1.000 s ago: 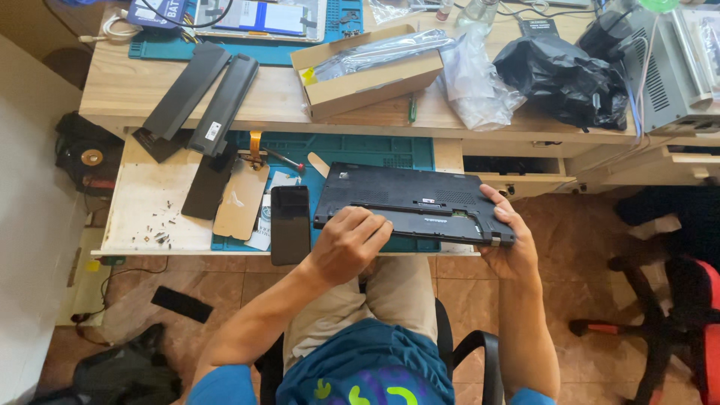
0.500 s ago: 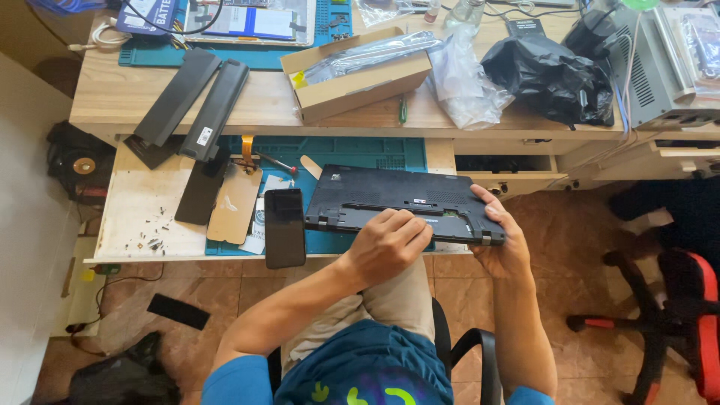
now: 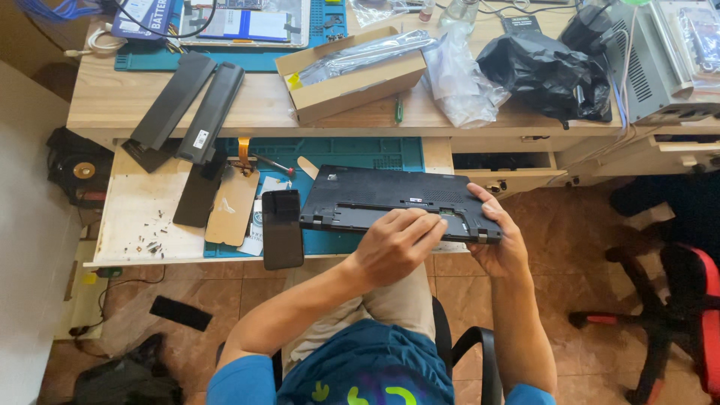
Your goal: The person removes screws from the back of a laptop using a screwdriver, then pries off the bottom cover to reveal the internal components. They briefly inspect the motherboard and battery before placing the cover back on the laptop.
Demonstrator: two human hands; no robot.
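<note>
A black laptop (image 3: 375, 196) lies bottom-up on the teal mat (image 3: 337, 154) of a pull-out shelf. My left hand (image 3: 394, 244) rests on its near edge around the middle, fingers curled against the casing. At the laptop's near right corner my right hand (image 3: 501, 241) grips the edge, thumb on top. A black phone (image 3: 282, 227) lies just left of the laptop.
Two long black battery packs (image 3: 191, 109) and flat black panels lie at the left, with small screws (image 3: 146, 241) scattered on the shelf. An open cardboard box (image 3: 352, 79), plastic bags, a black bag (image 3: 544, 71) and grey equipment sit on the desk behind. A red chair (image 3: 686, 315) stands at right.
My left hand has slid right along the laptop's near edge toward the right hand. The laptop has shifted slightly; the right hand keeps its hold on the corner.
</note>
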